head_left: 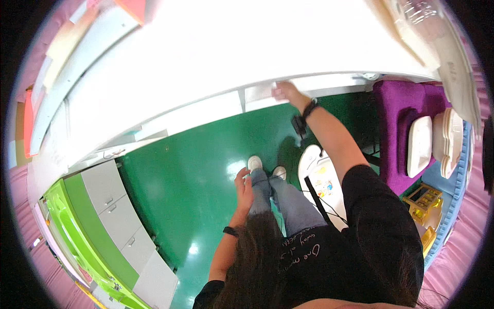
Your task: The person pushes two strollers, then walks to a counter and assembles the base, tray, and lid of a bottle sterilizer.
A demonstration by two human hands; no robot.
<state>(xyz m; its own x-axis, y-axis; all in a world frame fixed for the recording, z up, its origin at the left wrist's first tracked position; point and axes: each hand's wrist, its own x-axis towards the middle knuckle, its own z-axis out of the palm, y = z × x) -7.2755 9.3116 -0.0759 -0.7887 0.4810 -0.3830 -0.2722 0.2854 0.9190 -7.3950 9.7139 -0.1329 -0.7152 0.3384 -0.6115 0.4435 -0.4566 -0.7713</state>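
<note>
My right hand [286,92] reaches out to the front edge of a white tabletop [221,46]. Its fingers look curled, and a small pale patch shows at the fingertips. Blur hides what they hold, if anything. A black band [311,107] circles that wrist. My left hand [244,188] hangs in front of my body above the green floor [190,170], with its fingers apart and nothing in them. A dark band sits on the left wrist too. Under the tabletop runs a white shelf [211,105].
Beside my right arm stands a white seat [324,185] with a cartoon print and black straps. Farther right are a purple cloth-covered piece [388,134], white trays [420,147] and a yellow basket [423,202]. A green and grey cabinet [110,188] stands at left.
</note>
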